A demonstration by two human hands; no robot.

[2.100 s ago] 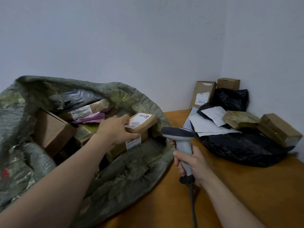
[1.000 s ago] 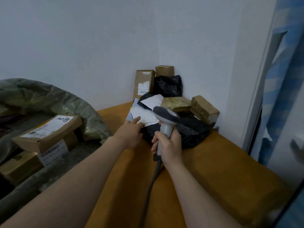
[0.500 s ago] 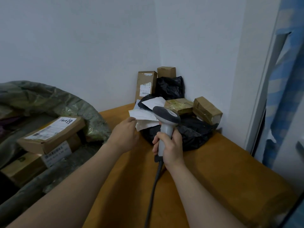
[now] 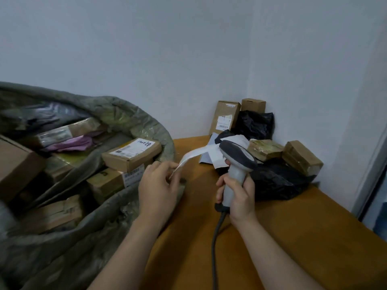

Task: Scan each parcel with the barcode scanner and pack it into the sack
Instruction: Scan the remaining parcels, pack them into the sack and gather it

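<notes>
Orange-brown wooden table [image 4: 293, 237] fills 5 o'clock, set into corner of plain pale walls [image 4: 188, 49]. Green woven sack [image 4: 117, 216] slumps open at 9 o'clock, boxes inside. Pile of black bags and taped brown boxes [image 4: 301, 155] at 2 o'clock.

Top box in sack [image 4: 134, 153]: white label, black handwritten marks, not legible. Upright box [image 4: 225, 118] at 1 o'clock: printed label, too small to read.

Left hand [image 4: 159, 185] pinches thin white parcel [image 4: 194, 154] by edge, between sack and scanner [image 4: 236, 162]. Right hand [image 4: 238, 195] wrapped round scanner handle, cable [image 4: 214, 248] trailing toward 6 o'clock.

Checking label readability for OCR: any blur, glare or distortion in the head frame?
Head view: dim, no glare; white flat parcel in the left hand motion-blurred; box label in the sack soft; wide-angle tilts the door frame.
</notes>
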